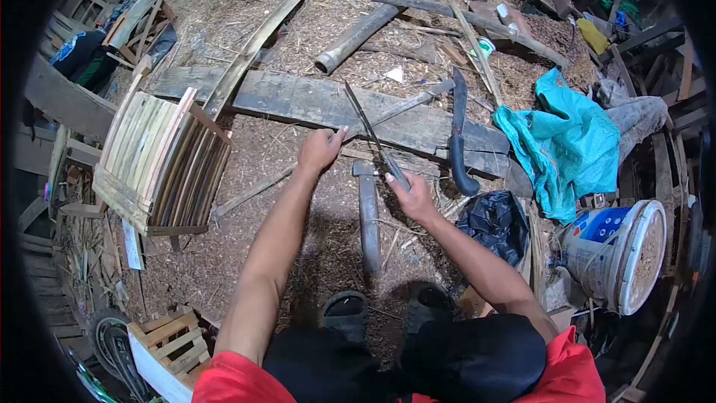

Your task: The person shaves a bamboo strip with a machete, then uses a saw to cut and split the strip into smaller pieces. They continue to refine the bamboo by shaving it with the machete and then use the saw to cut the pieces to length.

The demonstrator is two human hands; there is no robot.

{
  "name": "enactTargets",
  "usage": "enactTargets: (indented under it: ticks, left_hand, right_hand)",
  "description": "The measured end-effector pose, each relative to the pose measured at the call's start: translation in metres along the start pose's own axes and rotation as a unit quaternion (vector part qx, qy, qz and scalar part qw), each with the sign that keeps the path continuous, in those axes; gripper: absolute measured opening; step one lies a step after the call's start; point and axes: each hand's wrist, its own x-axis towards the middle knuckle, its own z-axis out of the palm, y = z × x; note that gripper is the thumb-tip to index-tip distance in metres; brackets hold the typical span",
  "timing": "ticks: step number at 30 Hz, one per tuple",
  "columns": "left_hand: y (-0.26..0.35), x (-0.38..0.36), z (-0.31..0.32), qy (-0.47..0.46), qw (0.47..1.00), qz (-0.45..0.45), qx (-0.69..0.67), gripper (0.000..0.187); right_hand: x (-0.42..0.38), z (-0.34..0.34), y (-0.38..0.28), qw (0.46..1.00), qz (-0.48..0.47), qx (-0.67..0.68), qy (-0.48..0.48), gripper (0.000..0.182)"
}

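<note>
My left hand (321, 150) is closed around a long thin wooden strip (399, 108) that lies slantwise across a weathered plank (298, 102). In my right hand (412, 197) is the handle of a long narrow blade (362, 116), which points up and away over the strip. Below the plank, between my hands, a hammer (368, 216) lies on the ground with its head toward the plank. To the right of my right hand, a machete (458, 134) with a dark curved handle rests across the plank.
A slatted wooden piece (160, 164) stands at the left, a wooden crate (175, 343) at lower left. On the right are a teal sheet (563, 142), a black plastic bag (494, 225) and a white bucket (608, 254). A round pole (373, 27) lies beyond the plank.
</note>
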Motion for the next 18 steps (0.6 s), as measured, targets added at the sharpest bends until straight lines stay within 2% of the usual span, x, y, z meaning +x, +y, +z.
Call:
enactTargets:
  ticks: [4, 7, 10, 14, 18]
  left_hand:
    - [0.005, 0.001, -0.002, -0.005, 1.0, -0.008, -0.006, 0.06]
    - [-0.008, -0.01, 0.007, 0.095, 0.992, 0.088, -0.001, 0.056]
    - [-0.014, -0.017, 0.012, 0.08, 0.991, 0.1, 0.031, 0.059]
    - [-0.003, -0.013, 0.006, 0.025, 0.989, 0.058, 0.135, 0.071]
    - [0.0, -0.012, 0.002, 0.0, 0.991, 0.036, 0.127, 0.072]
  right_hand:
    - [0.007, 0.004, 0.006, 1.0, -0.007, 0.026, -0.015, 0.036]
    - [0.01, 0.006, 0.011, 0.999, -0.025, 0.019, -0.015, 0.035]
    - [0.007, 0.002, 0.006, 1.0, 0.009, -0.019, -0.022, 0.035]
    - [-0.001, 0.003, -0.005, 0.999, 0.008, -0.023, -0.028, 0.033]
    - [-0.003, 0.004, -0.005, 0.999, 0.023, 0.003, -0.028, 0.03]
